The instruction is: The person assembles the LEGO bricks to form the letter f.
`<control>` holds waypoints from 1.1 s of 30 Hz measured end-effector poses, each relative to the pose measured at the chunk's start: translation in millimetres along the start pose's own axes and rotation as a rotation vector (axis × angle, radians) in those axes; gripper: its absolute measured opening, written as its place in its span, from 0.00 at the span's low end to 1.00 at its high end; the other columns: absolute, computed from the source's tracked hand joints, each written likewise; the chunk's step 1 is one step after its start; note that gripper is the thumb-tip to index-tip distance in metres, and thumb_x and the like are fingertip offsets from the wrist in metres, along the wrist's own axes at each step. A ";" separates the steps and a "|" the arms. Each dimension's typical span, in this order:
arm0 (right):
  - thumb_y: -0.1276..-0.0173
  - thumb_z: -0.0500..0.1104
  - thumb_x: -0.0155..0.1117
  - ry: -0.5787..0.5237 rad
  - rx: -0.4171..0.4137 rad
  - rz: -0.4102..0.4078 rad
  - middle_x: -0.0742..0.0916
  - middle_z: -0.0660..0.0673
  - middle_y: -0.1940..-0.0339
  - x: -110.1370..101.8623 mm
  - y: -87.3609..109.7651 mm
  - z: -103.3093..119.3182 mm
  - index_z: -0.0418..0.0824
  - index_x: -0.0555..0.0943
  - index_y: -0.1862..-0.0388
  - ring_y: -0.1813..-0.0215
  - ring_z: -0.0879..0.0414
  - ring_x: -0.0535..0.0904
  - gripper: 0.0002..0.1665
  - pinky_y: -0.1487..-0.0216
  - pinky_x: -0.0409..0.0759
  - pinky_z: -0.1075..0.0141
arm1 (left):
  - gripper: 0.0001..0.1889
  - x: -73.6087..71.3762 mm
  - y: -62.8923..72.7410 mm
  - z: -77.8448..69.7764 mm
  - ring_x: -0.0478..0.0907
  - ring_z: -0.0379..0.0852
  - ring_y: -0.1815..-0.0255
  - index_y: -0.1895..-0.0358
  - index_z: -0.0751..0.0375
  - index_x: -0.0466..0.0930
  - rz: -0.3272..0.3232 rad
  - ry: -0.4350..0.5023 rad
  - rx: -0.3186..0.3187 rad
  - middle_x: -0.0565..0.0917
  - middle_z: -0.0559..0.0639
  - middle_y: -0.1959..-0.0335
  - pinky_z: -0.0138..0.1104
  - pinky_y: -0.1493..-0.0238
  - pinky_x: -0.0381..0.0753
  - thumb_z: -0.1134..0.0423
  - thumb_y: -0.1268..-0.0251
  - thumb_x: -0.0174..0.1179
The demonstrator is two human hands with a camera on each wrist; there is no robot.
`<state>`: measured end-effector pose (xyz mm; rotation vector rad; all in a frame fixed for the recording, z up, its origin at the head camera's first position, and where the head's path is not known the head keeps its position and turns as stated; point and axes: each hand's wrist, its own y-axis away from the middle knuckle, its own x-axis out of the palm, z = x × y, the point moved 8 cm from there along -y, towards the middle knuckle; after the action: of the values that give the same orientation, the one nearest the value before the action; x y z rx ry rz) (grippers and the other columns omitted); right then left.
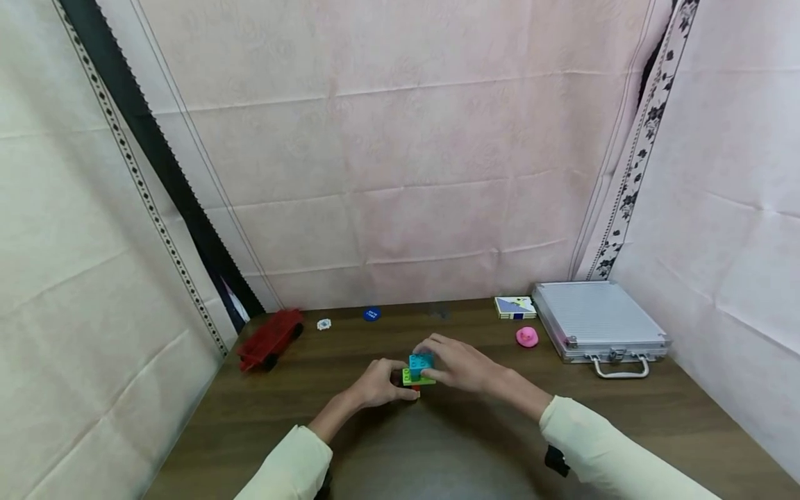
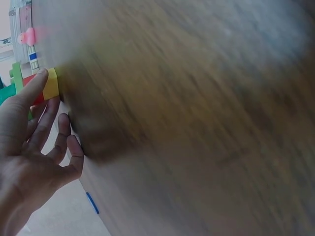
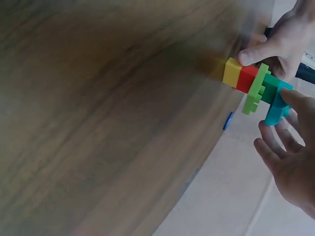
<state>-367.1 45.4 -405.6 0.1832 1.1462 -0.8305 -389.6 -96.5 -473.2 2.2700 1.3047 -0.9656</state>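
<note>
A small tower of toy building bricks stands upright on the table between both hands. In the right wrist view it runs from a yellow brick [image 3: 231, 73] at the table, through a red brick [image 3: 247, 78], a wider light green brick [image 3: 255, 92] and a dark green brick [image 3: 270, 87], to a blue brick [image 3: 275, 112] on top. My left hand [image 1: 378, 384] grips the lower part, its thumb along the red and yellow bricks. From the right, my right hand [image 1: 461, 364] pinches the blue brick between thumb and fingers. Its fingers partly cover that brick.
At the back left lies a red toy vehicle [image 1: 271, 340], with a small white piece [image 1: 323, 324] and a blue disc [image 1: 371, 314] beyond the hands. A small flat box [image 1: 515, 308], a pink duck-like toy [image 1: 527, 337] and a silver case [image 1: 603, 316] are at the back right.
</note>
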 end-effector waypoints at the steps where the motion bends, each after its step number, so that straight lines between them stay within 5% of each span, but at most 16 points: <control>1: 0.24 0.45 0.68 -0.013 0.005 -0.006 0.81 0.51 0.45 -0.6 0.9 -1.7 0.45 0.79 0.36 0.50 0.58 0.80 0.21 0.47 0.82 0.66 | 0.20 0.2 -1.1 -0.3 0.79 0.39 0.67 0.46 0.59 0.85 -0.001 -0.004 0.002 0.85 0.43 0.63 0.32 0.66 0.80 0.56 0.37 0.76; 13: 0.18 0.45 0.60 -0.070 0.009 -0.031 0.80 0.48 0.42 1.0 2.6 -26.8 0.45 0.78 0.31 0.48 0.58 0.79 0.21 0.48 0.82 0.63 | 0.22 5.9 -4.8 -10.5 0.79 0.39 0.69 0.43 0.60 0.83 0.010 -0.014 0.015 0.85 0.43 0.63 0.32 0.67 0.79 0.52 0.34 0.73; 23: 0.18 0.44 0.58 -0.227 0.051 -0.087 0.84 0.42 0.42 6.9 -2.0 -51.0 0.37 0.75 0.35 0.42 0.47 0.83 0.19 0.44 0.83 0.53 | 0.44 4.1 -0.1 -14.9 0.82 0.48 0.54 0.19 0.58 0.59 -0.086 0.010 0.079 0.85 0.53 0.51 0.42 0.55 0.82 0.52 0.33 0.73; 33: 0.19 0.42 0.61 -0.318 0.107 -0.072 0.85 0.43 0.44 17.0 1.1 -66.1 0.39 0.74 0.32 0.42 0.48 0.84 0.21 0.45 0.82 0.56 | 0.44 1.0 -2.4 -14.6 0.82 0.49 0.50 0.18 0.53 0.59 -0.124 0.012 0.095 0.84 0.54 0.47 0.45 0.51 0.82 0.51 0.33 0.72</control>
<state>-412.1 72.7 -449.1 0.0933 0.8143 -0.9483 -385.6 -86.0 -463.6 2.2903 1.4484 -1.0793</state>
